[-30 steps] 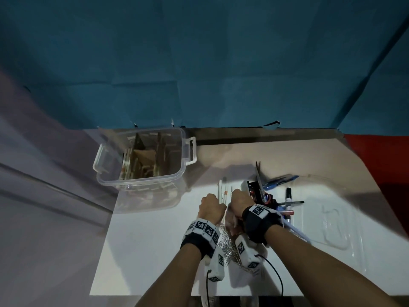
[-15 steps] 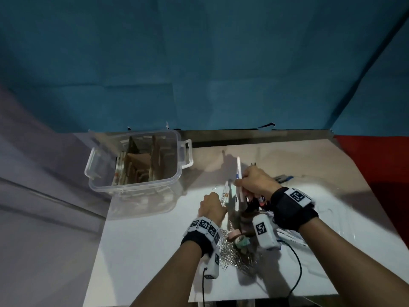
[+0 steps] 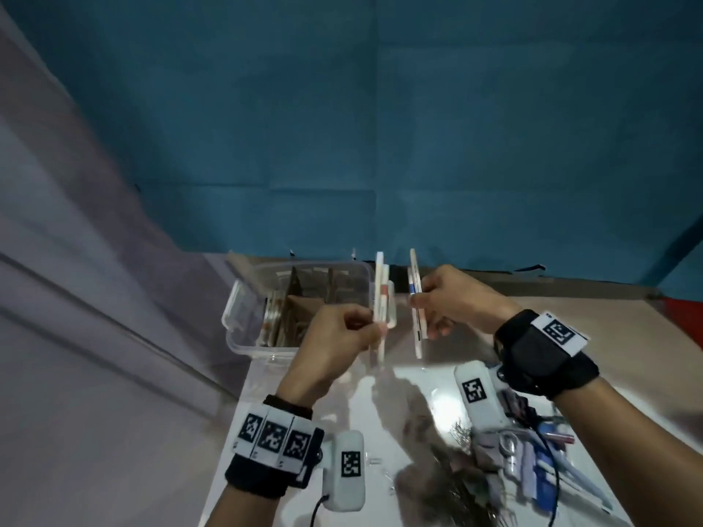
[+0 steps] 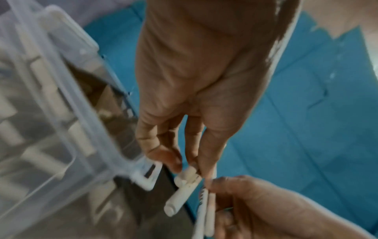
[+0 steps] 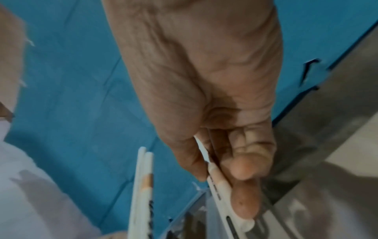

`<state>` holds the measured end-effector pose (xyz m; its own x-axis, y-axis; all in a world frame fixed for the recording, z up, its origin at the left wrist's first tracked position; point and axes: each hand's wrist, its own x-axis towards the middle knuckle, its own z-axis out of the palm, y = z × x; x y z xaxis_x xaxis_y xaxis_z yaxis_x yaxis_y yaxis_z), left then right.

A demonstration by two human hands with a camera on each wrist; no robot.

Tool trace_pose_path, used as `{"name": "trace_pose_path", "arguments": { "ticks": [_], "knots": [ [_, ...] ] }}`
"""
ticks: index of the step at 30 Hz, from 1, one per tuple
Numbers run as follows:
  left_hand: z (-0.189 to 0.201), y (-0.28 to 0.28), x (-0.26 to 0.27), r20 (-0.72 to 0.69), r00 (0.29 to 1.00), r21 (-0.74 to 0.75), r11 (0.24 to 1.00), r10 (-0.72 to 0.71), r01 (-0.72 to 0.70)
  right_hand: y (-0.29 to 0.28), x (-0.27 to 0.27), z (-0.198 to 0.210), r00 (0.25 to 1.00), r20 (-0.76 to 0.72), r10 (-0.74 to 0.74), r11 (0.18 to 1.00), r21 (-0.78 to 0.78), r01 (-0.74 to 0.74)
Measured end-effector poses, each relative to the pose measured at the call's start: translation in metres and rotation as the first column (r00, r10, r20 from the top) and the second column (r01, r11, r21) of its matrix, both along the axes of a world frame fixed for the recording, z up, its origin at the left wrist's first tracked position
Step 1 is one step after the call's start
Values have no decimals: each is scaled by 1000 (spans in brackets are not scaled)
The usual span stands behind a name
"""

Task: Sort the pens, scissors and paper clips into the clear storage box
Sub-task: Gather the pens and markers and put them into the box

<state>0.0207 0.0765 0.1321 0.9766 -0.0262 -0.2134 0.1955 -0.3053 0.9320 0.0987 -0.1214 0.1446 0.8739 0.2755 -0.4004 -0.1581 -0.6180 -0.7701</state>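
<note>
My left hand [image 3: 371, 329] pinches a few white pens [image 3: 381, 298] upright, just right of the clear storage box [image 3: 243, 317]. My right hand [image 3: 422, 300] grips another bundle of white pens [image 3: 415, 310] upright, a short gap to the right. In the left wrist view the left hand [image 4: 190, 168] clamps the pen ends [image 4: 180, 194] beside the box handle [image 4: 147, 176]. In the right wrist view the right hand [image 5: 220, 176] holds its pens [image 5: 218, 192], with the left hand's pens [image 5: 143, 186] alongside. Paper clips [image 3: 458, 431] lie on the table below.
Brown cardboard dividers [image 3: 304, 302] split the box into compartments. A heap of pens, markers and other stationery [image 3: 532, 462] lies on the white table [image 3: 380, 412] at the lower right. A blue cloth backdrop [image 3: 380, 146] hangs behind the table.
Both hands rose from the pile on the table, each lifting white pens. They moved up and left to the box's right end, and the pens now stand upright.
</note>
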Motion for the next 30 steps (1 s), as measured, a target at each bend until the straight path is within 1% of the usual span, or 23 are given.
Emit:
{"name": "trace_pose_path", "arguments": {
  "ticks": [2, 3, 4, 5, 6, 8, 9, 11, 13, 15, 16, 19, 20, 23, 25, 26, 28, 30],
  "knots": [
    [8, 30, 8, -2, 990, -79, 986, 144, -144, 33, 7, 3, 999, 9, 47, 998, 30, -47],
    [9, 48, 13, -17, 977, -85, 973, 214, -215, 51, 10, 3, 997, 7, 71, 996, 48, -71],
    [10, 66, 18, -22, 962, -61, 960, 272, -273, 70, 13, 1, 996, 2, 94, 993, 75, -94],
    [8, 84, 23, -11, 948, 6, 948, 318, -318, 88, 15, 0, 993, -6, 118, 988, 104, -117],
    [6, 103, 27, 17, 937, 122, 930, 349, -348, 108, 17, -1, 990, -16, 142, 981, 137, -138],
    [2, 132, 35, 51, 928, 358, 861, 369, -362, 144, 25, -7, 987, -38, 156, 969, 200, -146],
    [-1, 142, 40, 49, 929, 431, 831, 366, -350, 161, 30, -9, 988, -40, 152, 965, 221, -140],
    [-10, 153, 51, 24, 934, 519, 794, 355, -316, 192, 40, -17, 990, -48, 133, 969, 217, -120],
    [-22, 157, 60, -7, 932, 556, 775, 364, -299, 214, 46, -28, 988, -62, 143, 978, 161, -131],
    [-29, 156, 61, -6, 938, 620, 737, 347, -269, 219, 47, -37, 985, -62, 159, 985, 83, -153],
    [-30, 155, 60, 5, 943, 642, 722, 331, -257, 216, 47, -39, 985, -45, 169, 985, 43, -167],
    [-22, 150, 55, 22, 958, 659, 716, 287, -230, 191, 49, -36, 982, 41, 183, 983, -10, -183],
    [-18, 146, 53, 32, 964, 664, 715, 262, -217, 179, 50, -33, 985, 21, 170, 985, -2, -170],
    [-6, 124, 53, 83, 985, 645, 745, 151, -169, 132, 46, -23, 985, -81, 150, 981, 134, -139],
    [-1, 90, 54, 148, 987, 621, 772, 55, -136, 96, 39, -15, 988, -74, 136, 978, 167, -122],
    [0, 68, 52, 164, 987, 590, 801, 4, -101, 78, 34, -11, 991, -67, 120, 979, 171, -107],
    [0, 19, 46, 175, 980, 502, 865, -91, -10, 41, 23, -7, 995, -72, 66, 981, 185, -52],
    [-8, -27, 38, 156, 971, 435, 895, -184, 100, 3, 10, -10, 996, -84, 29, 989, 145, -16]
  ]
}}
